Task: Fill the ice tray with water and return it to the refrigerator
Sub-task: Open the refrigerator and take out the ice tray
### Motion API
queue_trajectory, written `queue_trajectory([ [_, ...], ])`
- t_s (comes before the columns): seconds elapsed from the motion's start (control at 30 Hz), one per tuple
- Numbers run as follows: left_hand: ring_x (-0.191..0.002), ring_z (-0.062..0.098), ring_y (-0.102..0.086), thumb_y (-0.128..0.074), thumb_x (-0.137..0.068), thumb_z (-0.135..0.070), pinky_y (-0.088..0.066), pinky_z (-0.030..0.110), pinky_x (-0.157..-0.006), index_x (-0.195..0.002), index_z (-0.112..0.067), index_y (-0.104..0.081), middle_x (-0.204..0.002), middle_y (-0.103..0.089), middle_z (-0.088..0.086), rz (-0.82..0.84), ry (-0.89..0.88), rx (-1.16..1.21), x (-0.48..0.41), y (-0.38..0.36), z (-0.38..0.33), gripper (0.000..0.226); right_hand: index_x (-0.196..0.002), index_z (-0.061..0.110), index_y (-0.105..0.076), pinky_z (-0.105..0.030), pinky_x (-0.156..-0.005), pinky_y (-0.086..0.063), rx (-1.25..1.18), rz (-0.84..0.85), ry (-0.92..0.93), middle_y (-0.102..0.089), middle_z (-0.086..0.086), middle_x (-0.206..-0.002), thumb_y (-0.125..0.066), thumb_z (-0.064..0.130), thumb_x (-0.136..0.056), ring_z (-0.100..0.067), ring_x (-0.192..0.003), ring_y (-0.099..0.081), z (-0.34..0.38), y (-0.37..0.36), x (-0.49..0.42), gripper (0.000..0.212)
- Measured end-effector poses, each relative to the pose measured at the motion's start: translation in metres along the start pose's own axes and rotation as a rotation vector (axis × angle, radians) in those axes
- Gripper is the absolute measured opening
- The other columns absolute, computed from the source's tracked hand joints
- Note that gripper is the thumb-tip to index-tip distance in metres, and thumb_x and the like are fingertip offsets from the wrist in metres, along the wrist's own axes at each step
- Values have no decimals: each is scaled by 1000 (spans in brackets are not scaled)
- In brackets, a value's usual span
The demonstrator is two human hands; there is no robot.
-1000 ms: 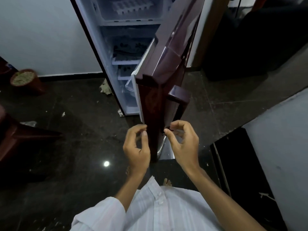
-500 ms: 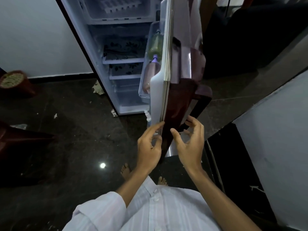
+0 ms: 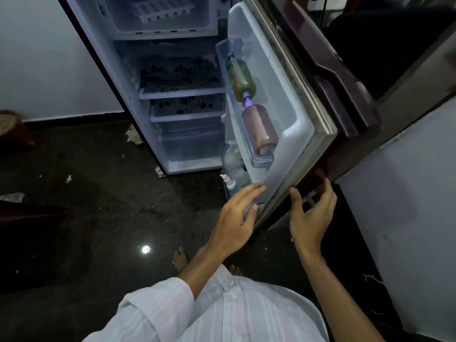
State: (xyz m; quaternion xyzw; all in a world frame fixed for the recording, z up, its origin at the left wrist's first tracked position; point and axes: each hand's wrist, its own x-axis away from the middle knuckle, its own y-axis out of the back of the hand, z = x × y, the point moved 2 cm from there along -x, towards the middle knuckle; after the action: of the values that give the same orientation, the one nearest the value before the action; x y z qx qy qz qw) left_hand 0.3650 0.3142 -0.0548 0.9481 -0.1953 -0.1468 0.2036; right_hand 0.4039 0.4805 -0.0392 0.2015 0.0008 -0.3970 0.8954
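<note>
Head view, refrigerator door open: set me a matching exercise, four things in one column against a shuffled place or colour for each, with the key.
Things:
1. ice tray
2. upper door bottle
3. lower door bottle
4. left hand

Matches:
A. brownish, with a purple cap
B. fingers straight, at the inner bottom edge of the refrigerator door
C. white, in the top compartment
D. greenish

Pairs: 1-C, 2-D, 3-A, 4-B.
</note>
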Motion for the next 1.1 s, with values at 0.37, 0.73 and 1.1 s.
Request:
queue_trajectory([
  [0.37, -147, 13, -31, -48, -101, -22, -19, 18, -121, -143, -14, -54, -155, -43, 1, -146, 78, -286, -32, 46, 49, 43, -146, 14, -26, -29, -83, -51, 20, 239, -369, -44, -7, -131, -71, 15, -86, -22, -114, -58, -15, -61, 28, 75],
  [0.73, -153, 20, -19, -24, -99, -50, -21, 44, -123, -154, -22, -36, -164, -27, 0, -159, 192, -604, -95, 174, 121, 63, -153, 11, -19, -33, -114, -28, 407, 639, 284, -20, -7, -157, -53, 41, -96, -20, -144, -22, 88, -238, -7, 72],
  [1.1, -152, 28, -22, -39, -105, -42, -22, 48, -122, -155, -18, -33, -163, -28, 8, -183, 172, -733, -214, 324, 173, 56, -154, 8, -11, -48, -116, -27, 662, 585, 496, -8, -14, -162, -41, 52, -98, -29, -150, -3, 174, -396, -96, 77],
])
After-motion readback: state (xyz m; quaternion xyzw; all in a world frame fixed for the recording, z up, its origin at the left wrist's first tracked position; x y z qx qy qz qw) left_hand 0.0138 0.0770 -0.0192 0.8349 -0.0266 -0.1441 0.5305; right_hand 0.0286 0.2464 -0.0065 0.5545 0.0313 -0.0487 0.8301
